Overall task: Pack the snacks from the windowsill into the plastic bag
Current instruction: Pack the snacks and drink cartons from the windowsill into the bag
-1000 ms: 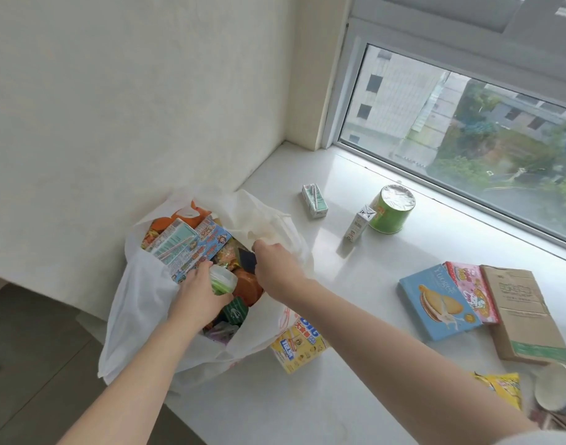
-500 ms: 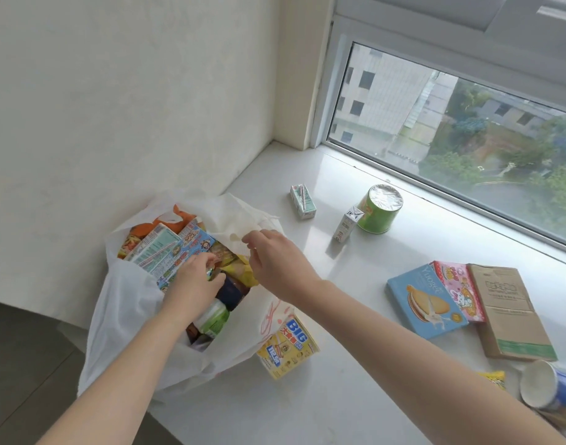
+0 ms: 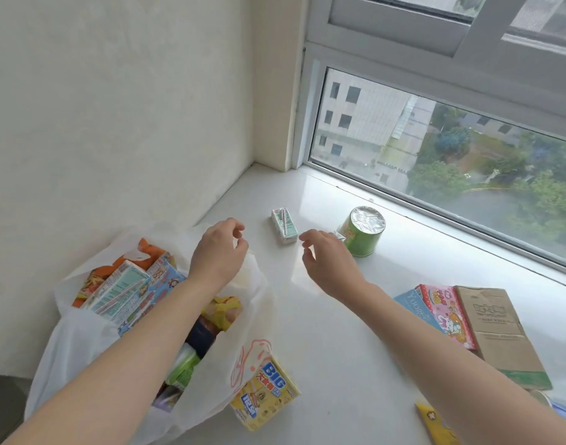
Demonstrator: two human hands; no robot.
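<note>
A white plastic bag [image 3: 79, 342] stuffed with snack packs lies open at the left end of the white windowsill [image 3: 333, 364]. My left hand [image 3: 219, 252] hovers over the bag's far rim, empty, fingers curled apart. My right hand [image 3: 326, 263] is out over the sill, empty and spread, just short of a small green drink carton [image 3: 284, 225] lying flat. A green foil-topped can [image 3: 363, 231] lies on its side right of it; a small white carton beside the can is mostly hidden behind my right hand. A yellow "BIG" box [image 3: 264, 395] leans against the bag's near side.
At the right lie a blue biscuit box [image 3: 418, 311], a pink box [image 3: 445, 314] and a brown cardboard box [image 3: 500, 335]. A yellow packet [image 3: 434, 422] sits at the lower right. The wall stands close behind the bag; the window runs along the sill's far edge.
Both hands have come up out of the bag and moved away from me toward the green carton. The view has tilted up toward the window.
</note>
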